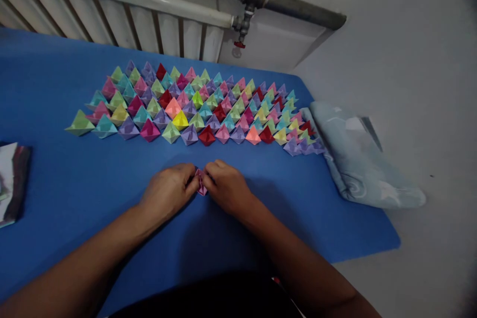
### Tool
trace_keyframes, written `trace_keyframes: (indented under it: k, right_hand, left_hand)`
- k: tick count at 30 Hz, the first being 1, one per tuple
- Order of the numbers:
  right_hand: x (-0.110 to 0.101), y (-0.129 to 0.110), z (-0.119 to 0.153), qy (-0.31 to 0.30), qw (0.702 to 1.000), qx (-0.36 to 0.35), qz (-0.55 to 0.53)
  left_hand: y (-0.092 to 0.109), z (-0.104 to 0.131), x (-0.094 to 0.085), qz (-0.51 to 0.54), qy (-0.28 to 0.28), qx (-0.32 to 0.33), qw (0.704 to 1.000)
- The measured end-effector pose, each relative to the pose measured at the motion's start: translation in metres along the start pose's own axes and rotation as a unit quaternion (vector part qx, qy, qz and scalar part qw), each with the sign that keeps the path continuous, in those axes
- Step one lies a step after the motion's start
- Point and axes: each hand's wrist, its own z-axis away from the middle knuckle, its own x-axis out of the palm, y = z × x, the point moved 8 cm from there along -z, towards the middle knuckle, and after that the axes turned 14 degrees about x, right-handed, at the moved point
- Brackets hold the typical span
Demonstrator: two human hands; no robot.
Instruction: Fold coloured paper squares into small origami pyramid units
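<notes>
Between my two hands is a small folded piece of pink paper (201, 182), held just above or on the blue surface. My left hand (169, 186) pinches its left side with thumb and fingers. From the right, my right hand (225, 184) grips the opposite side, its fingers curled in. Parts of the paper are covered by the fingers. Beyond the hands stand rows of folded paper boats (190, 134) in green, purple, pink, red, yellow, orange and blue, set close together.
A folded pale blue-grey cloth (361, 164) with a flat item on it lies at the right. At the left edge sits a dark-edged stack (17, 184). Behind the blue table (93, 184) are a white radiator (112, 15) and a metal pipe (298, 7) with a red-handled valve (239, 44).
</notes>
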Motion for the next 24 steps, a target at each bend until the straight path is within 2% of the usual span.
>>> trace_keyframes:
  k: [6,9,13,18,20,24]
  right_hand:
    - [0.001,-0.001,-0.003,-0.006,1.000,0.004,0.000]
    - [-0.004,0.004,-0.002,-0.009,0.995,-0.003,-0.097]
    - [-0.015,0.017,0.000,-0.013,0.964,-0.021,-0.264]
    - [-0.030,0.026,0.002,-0.001,0.963,-0.047,-0.266]
    - [-0.034,0.023,0.005,-0.030,0.963,-0.061,-0.260]
    - [-0.031,0.007,0.020,-0.130,0.957,-0.108,-0.236]
  left_hand:
    - [0.000,-0.003,0.002,-0.049,-0.022,-0.038,0.998]
    - [-0.002,-0.002,0.002,0.001,-0.004,-0.022,1.000]
    - [-0.013,0.003,-0.005,0.111,0.042,-0.021,0.993]
    - [-0.024,0.004,-0.015,0.158,0.070,-0.027,0.985]
    - [-0.021,0.003,-0.016,0.169,0.079,-0.005,0.982]
    - [-0.009,-0.001,-0.018,0.168,0.120,0.055,0.977]
